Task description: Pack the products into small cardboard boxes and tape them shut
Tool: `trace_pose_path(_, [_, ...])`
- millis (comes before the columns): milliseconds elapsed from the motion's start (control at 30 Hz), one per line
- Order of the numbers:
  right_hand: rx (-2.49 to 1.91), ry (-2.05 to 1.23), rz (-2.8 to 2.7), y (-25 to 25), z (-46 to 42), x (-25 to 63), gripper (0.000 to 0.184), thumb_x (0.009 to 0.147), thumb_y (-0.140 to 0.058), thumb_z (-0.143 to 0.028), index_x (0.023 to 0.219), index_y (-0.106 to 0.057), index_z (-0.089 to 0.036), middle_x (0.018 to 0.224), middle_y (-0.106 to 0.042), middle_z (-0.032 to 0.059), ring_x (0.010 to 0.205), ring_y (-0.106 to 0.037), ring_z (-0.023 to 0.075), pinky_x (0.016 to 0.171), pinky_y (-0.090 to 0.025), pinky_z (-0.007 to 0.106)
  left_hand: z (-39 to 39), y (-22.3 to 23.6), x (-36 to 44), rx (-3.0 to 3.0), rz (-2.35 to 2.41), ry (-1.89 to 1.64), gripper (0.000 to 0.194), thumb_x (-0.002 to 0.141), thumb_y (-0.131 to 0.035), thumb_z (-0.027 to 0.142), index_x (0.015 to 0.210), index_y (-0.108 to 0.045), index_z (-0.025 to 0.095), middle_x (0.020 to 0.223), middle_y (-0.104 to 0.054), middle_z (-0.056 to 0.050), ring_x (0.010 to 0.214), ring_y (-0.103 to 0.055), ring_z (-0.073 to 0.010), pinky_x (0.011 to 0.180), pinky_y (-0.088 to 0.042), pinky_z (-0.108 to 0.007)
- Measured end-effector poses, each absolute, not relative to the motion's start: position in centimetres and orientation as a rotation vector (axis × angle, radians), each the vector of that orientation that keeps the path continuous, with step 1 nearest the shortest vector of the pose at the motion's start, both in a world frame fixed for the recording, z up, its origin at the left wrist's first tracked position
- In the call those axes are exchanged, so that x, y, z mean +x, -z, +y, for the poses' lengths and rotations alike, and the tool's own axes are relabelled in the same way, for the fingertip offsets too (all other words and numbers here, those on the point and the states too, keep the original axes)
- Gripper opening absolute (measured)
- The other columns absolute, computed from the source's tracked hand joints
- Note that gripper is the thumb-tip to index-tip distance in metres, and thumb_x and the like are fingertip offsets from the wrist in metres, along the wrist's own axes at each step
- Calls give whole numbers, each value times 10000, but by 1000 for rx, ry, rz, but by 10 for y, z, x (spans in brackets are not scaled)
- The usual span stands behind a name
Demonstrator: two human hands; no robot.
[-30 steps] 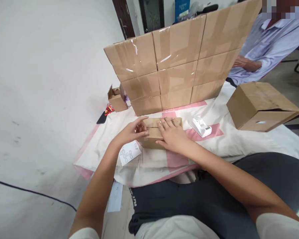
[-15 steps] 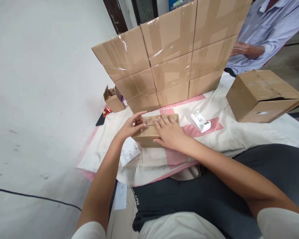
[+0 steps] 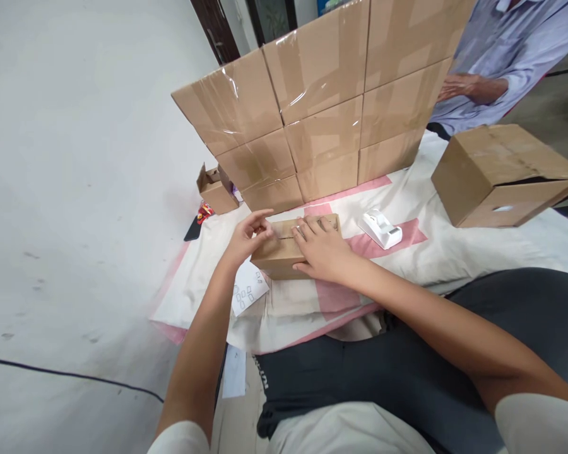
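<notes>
A small closed cardboard box (image 3: 277, 268) lies on the cloth-covered table in front of me. My right hand (image 3: 322, 249) rests flat over its top, fingers spread and pressing on the seam. At the box's left end is my left hand (image 3: 252, 236), thumb and index finger pinched together at a shiny strip of clear tape (image 3: 279, 232), whose loose end is hard to see. To the right of the box stands a white tape dispenser (image 3: 381, 228).
Behind the box rises a tall panel of taped cardboard boxes (image 3: 324, 135). A larger carton (image 3: 485, 170) sits at right, a small open carton (image 3: 220, 197) at back left. A paper with drawn shapes (image 3: 250, 290) lies near my left wrist. Another person (image 3: 511, 57) is behind the panel.
My left hand has shifted slightly left, away from the box's end, with its fingers still pinched. My right hand stays on the box top. The view has turned a little.
</notes>
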State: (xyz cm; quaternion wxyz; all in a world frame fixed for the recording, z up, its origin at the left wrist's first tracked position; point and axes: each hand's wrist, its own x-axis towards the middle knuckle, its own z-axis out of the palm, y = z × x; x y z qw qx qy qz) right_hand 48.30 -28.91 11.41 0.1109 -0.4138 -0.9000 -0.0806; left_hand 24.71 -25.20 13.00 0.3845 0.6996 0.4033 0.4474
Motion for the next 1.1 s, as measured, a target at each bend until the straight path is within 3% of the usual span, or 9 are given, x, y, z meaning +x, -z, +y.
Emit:
trace_pose_path(100, [-1203, 237, -2648, -115, -289, 484, 844, 923, -662, -549, 1520, -468, 14, 1586, -440, 311, 1479, -394, 468, 1180, -322, 601, -255, -134, 243, 1731, 979, -1237, 591, 761, -869, 452, 1271, -659, 242, 811, -629, 7, 772, -643, -152, 748, -527, -290])
trace_pose_path(233, [-1194, 180, -2642, -117, -288, 485, 817, 903, -692, -516, 1507, -487, -5, 1575, -457, 303, 1480, -390, 465, 1178, -321, 595, -266, -136, 245, 1771, 1043, -1032, 617, 752, -876, 401, 1300, -641, 245, 937, -617, -8, 770, -683, -144, 741, -573, -289])
trace_pose_path(600, [-1191, 165, -2651, -119, -287, 485, 828, 895, -703, -518, 1505, -484, -3, 1575, -455, 299, 1483, -382, 463, 1187, -319, 589, -276, -142, 246, 1971, 1168, -836, 613, 853, -762, 343, 1430, -566, 273, 1051, -623, -35, 852, -690, -147, 755, -558, -270])
trace_pose_path(967, [-1188, 173, -2656, -121, -286, 484, 814, 880, -710, -524, 1484, -507, -17, 1575, -458, 290, 1470, -389, 466, 1171, -337, 603, -273, -137, 249, 2080, 1171, -759, 676, 842, -766, 330, 1472, -531, 257, 1081, -640, -50, 750, -624, -110, 684, -510, -246])
trace_pose_path(1100, [-1175, 147, -2633, -119, -285, 484, 812, 869, -724, -520, 1502, -503, -63, 1593, -456, 255, 1470, -389, 462, 1175, -329, 604, -268, -135, 244, 2140, 1293, -761, 785, 798, -807, 389, 1505, -490, 269, 1273, -630, -93, 845, -609, -142, 799, -527, -306])
